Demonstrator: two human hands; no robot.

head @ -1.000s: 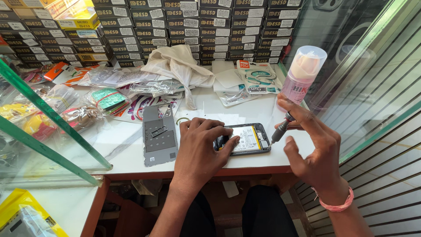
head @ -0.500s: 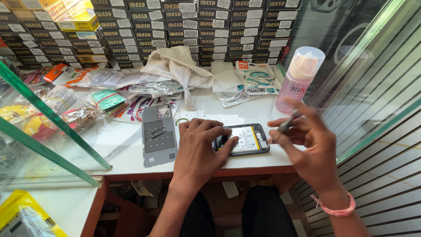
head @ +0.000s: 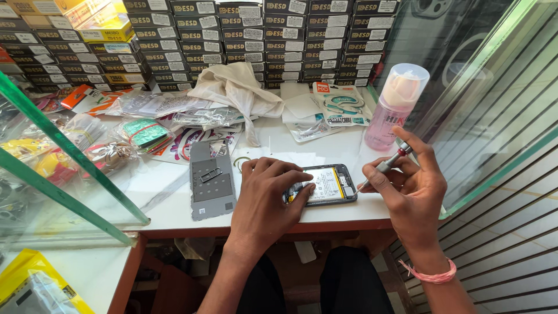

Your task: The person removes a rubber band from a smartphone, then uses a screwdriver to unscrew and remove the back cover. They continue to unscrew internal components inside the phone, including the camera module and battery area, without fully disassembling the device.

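left hand (head: 264, 200) steadying opened phone (head: 328, 185), right hand (head: 410, 189) gripping screwdriver (head: 383, 167)

- The left hand (head: 264, 200) covers the left part of the opened black smartphone with its yellow-white battery (head: 326, 185).
- The tip of the slim silver screwdriver (head: 383, 167) is too small to tell whether it touches the phone.
- The yellow plastic packet (head: 32, 288) is cut off by the lower left edge.
- The green-edged glass pane (head: 64, 168) blurs the goods behind it.
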